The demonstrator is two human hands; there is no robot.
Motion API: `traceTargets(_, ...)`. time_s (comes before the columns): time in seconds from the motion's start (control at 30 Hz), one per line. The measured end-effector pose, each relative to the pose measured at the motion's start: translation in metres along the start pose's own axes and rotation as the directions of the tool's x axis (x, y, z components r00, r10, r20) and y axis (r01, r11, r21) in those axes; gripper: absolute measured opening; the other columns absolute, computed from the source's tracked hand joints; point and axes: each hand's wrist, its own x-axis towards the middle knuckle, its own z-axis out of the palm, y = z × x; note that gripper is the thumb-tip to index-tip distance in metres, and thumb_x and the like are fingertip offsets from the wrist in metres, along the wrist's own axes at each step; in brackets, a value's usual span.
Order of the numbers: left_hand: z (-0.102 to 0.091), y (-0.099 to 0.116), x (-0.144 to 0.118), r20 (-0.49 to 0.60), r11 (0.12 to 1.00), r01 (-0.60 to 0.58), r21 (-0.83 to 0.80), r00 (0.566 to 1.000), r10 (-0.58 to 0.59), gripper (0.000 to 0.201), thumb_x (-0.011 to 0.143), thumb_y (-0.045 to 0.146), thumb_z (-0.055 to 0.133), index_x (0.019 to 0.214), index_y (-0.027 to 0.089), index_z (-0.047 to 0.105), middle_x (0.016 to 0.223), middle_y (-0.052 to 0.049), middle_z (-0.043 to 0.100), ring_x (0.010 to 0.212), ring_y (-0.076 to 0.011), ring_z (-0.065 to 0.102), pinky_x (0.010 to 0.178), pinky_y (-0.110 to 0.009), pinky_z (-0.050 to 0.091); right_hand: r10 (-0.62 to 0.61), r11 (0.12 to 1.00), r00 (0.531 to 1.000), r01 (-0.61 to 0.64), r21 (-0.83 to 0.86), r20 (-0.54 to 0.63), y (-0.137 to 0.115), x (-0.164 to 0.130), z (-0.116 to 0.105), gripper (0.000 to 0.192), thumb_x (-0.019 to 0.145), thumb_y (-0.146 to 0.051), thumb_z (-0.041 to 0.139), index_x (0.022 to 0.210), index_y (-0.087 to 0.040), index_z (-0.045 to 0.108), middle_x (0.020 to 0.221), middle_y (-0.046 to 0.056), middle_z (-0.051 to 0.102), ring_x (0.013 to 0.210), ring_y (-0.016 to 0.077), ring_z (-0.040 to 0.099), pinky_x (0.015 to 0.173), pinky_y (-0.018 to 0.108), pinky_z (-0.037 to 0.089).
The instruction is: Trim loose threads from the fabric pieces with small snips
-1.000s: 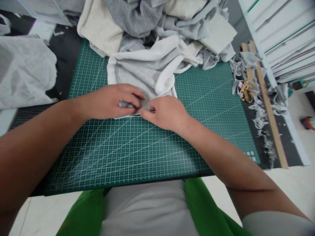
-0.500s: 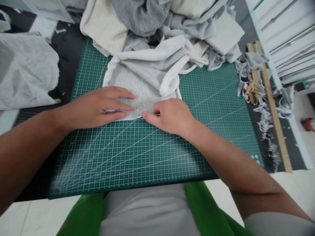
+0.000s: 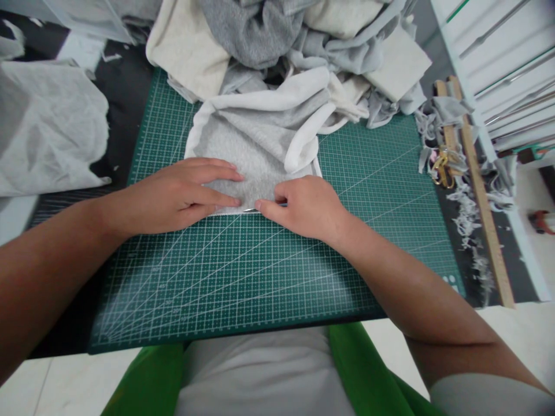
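A light grey knit fabric piece (image 3: 249, 144) with white rolled edges lies on the green cutting mat (image 3: 243, 277). My left hand (image 3: 191, 193) rests flat on its left part, fingers spread and pointing right, near the front edge. Just to the right, my right hand (image 3: 303, 205) is closed around a thin metal-tipped tool (image 3: 250, 210). The tip pokes out past my thumb, along the fabric's front edge. A bit of blue shows between my fingers; most of the tool is hidden, so its exact kind is unclear.
Behind the fabric is a heap of grey and cream cloth (image 3: 255, 34). Whitish cloth (image 3: 47, 127) lies at the left. On the right are wooden rulers (image 3: 485, 214), gold-handled scissors (image 3: 441, 167) and fabric scraps (image 3: 466, 208). A rack of metal rods (image 3: 511, 75) stands beyond.
The whole view has shifted slightly. My left fingers have drawn closer together at the fabric's edge. My right hand keeps its grip on the tool, barely moved.
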Motion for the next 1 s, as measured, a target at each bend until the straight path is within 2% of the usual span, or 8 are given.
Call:
traceTargets(0.33, 0.000, 0.001, 0.000, -0.009, 1.000, 0.004, 0.017, 1.000, -0.004, 0.033, 0.096, 0.029, 0.057, 0.123, 0.044, 0.070, 0.146, 0.002, 0.059, 0.138, -0.0273, 0.051, 0.118, -0.049, 0.039, 0.007, 1.000, 1.000, -0.007, -0.010, 0.007, -0.003, 0.001, -0.001, 0.056, 0.093, -0.064, 0.045, 0.079, -0.019, 0.077, 0.072, 0.006, 0.071, 0.071, 0.0202, 0.061, 0.060, 0.031, 0.031)
traceTargets(0.67, 0.001, 0.000, 0.000, -0.023, 0.998, -0.036, 0.042, 0.999, 0.037, 0.030, 0.098, 0.029, 0.056, 0.122, 0.039, 0.071, 0.146, -0.001, 0.059, 0.137, -0.0266, 0.052, 0.117, -0.049, 0.040, -0.020, 0.997, 0.999, 0.022, -0.069, 0.028, -0.008, 0.001, -0.001, 0.061, 0.095, -0.065, 0.039, 0.086, -0.019, 0.078, 0.075, 0.009, 0.073, 0.077, 0.0239, 0.065, 0.064, 0.032, 0.036)
traceTargets(1.0, 0.001, 0.000, 0.000, -0.012, 1.000, -0.009, 0.019, 1.000, 0.010, 0.030, 0.097, 0.030, 0.056, 0.121, 0.041, 0.070, 0.147, 0.002, 0.057, 0.139, -0.0255, 0.050, 0.119, -0.048, 0.038, -0.039, 0.993, 0.998, 0.044, -0.105, 0.046, -0.012, 0.003, -0.003, 0.064, 0.096, -0.064, 0.035, 0.088, -0.017, 0.078, 0.079, 0.012, 0.074, 0.079, 0.0266, 0.066, 0.065, 0.034, 0.039)
